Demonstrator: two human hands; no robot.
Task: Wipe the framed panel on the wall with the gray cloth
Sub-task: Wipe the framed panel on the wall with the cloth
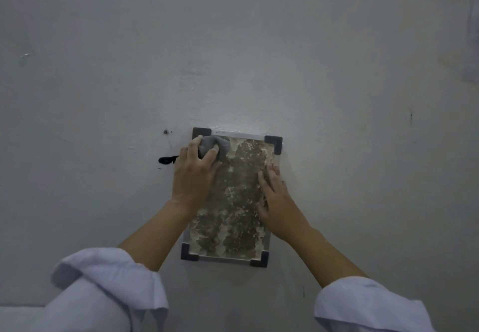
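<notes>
Framed panel point(233, 202), left hand point(193, 173) gripping gray cloth point(213, 146) at top-left corner, right hand point(274, 196) flat, empty, along right edge

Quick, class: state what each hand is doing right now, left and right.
Left hand: closed around the gray cloth, pressing it on the framed panel near its top left corner.
Right hand: open, fingers flat against the panel's right side, holding nothing.

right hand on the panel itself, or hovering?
Touching. In the head view the right hand lies flat on the framed panel at its right edge, with no gap visible under the fingers.
</notes>
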